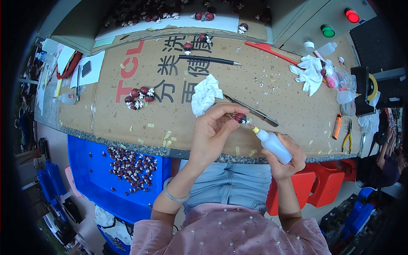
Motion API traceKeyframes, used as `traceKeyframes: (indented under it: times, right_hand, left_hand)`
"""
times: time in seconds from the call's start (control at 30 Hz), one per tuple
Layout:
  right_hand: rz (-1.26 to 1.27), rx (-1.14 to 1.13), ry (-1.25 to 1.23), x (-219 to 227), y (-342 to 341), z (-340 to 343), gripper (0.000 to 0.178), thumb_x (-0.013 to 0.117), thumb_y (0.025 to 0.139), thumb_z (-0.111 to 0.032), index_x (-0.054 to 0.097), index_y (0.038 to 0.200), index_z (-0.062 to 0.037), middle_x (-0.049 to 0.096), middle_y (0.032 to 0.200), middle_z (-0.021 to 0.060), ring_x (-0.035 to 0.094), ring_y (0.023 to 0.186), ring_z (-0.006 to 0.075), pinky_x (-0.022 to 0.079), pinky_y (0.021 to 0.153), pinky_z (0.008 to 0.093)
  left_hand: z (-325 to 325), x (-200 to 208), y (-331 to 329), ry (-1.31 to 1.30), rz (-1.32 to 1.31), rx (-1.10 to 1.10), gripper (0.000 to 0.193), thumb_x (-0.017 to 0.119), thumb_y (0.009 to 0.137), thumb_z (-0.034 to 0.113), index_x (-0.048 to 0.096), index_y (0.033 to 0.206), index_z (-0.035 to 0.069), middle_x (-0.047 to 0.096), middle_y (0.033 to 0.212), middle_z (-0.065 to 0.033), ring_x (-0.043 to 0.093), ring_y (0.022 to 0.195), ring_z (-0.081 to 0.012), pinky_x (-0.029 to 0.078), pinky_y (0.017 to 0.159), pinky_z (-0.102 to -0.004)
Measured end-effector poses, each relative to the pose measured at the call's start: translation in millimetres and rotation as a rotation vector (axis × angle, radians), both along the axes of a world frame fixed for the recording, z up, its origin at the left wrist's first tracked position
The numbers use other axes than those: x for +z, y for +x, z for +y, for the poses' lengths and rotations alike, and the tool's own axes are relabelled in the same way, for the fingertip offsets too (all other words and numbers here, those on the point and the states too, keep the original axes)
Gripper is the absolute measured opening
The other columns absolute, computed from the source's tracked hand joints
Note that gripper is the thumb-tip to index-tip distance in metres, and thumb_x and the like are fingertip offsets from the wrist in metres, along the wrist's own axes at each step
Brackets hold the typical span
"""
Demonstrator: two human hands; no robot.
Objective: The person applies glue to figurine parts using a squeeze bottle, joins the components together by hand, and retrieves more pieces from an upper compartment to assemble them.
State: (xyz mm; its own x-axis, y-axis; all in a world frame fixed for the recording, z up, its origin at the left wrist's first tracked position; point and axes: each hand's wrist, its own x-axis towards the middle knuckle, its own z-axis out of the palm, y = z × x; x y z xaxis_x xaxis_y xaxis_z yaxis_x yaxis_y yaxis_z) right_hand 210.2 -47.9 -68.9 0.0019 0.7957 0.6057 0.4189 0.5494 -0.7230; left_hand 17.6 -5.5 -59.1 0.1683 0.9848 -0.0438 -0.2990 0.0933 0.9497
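A brown cardboard sheet [233,85] covers most of the speckled table [47,111], under a shelf [212,24] at the far side. Over its near edge, a dark red and white figurine [240,118] is in the left hand [211,131], the thumb and forefinger clamped on it. The right hand [293,159] holds a white bottle [276,146], its fingers wrapped around the body and its yellow-collared tip angled left toward the figurine; whether tip and figurine touch, I cannot tell.

Just beyond the hands lie a crumpled white cloth [206,95] and, slanting to the right, a slim metal tool [255,112]. Farther off is a black pen [208,60]. To the left, a small cluster of figurines [139,97] sits on the cardboard; more figurines [170,15] crowd the shelf. At the right lie pliers [347,141] with yellow handles, an orange stick [337,126] and a black tape dispenser [363,93]; farther back, a red-handled tool [272,52] points toward a second cloth [309,74]. Below the table, a blue tray [80,178] at the left carries many loose figurines [135,168], and red stools [326,187] stand at the right.
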Motion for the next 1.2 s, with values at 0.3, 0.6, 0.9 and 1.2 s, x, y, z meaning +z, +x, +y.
traceKeyframes:
  times: [0.3,0.6,0.9,1.2]
  right_hand:
    - [-0.061,0.015,-0.019,-0.6,2.2,-1.6,0.044,0.08,0.067,-0.007,0.058,0.104,0.0049,0.066,0.09,0.0199,0.067,0.082,0.0276,0.052,0.077,0.0365]
    - [-0.063,0.009,-0.021,1.1,0.3,-0.3,0.044,0.081,0.067,-0.008,0.059,0.103,0.0048,0.067,0.09,0.0188,0.067,0.082,0.0267,0.052,0.076,0.0359]
    - [0.021,0.028,-0.02,-4.0,4.9,-3.3,0.041,0.077,0.07,-0.007,0.058,0.105,0.0052,0.066,0.094,0.0201,0.066,0.084,0.0257,0.052,0.076,0.0345]
    - [0.385,-0.254,-0.355,16.6,27.8,25.7,0.041,0.063,0.077,0.006,0.05,0.116,0.0054,0.059,0.112,0.0202,0.059,0.1,0.0212,0.049,0.083,0.0301]
  left_hand:
    - [-0.1,-0.6,-0.1,-0.003,-0.015,-0.007,0.026,0.056,0.084,-0.006,0.061,0.109,-0.001,0.057,0.105,-0.0059,0.052,0.084,-0.007,0.043,0.076,-0.02]
    - [0.2,-1.7,-0.2,0.013,-0.023,-0.004,0.026,0.055,0.084,-0.006,0.061,0.109,-0.001,0.057,0.106,-0.0059,0.052,0.086,-0.0074,0.043,0.076,-0.0205]
    - [-1.6,-2.2,2.0,0.028,-0.031,0.012,0.024,0.056,0.082,-0.006,0.062,0.105,-0.001,0.058,0.104,-0.0055,0.052,0.086,-0.0084,0.042,0.076,-0.0204]
    - [-6.4,-8.6,9.2,0.389,0.299,0.175,0.016,0.061,0.075,-0.007,0.064,0.089,-0.001,0.063,0.09,-0.009,0.057,0.079,-0.015,0.044,0.068,-0.0265]
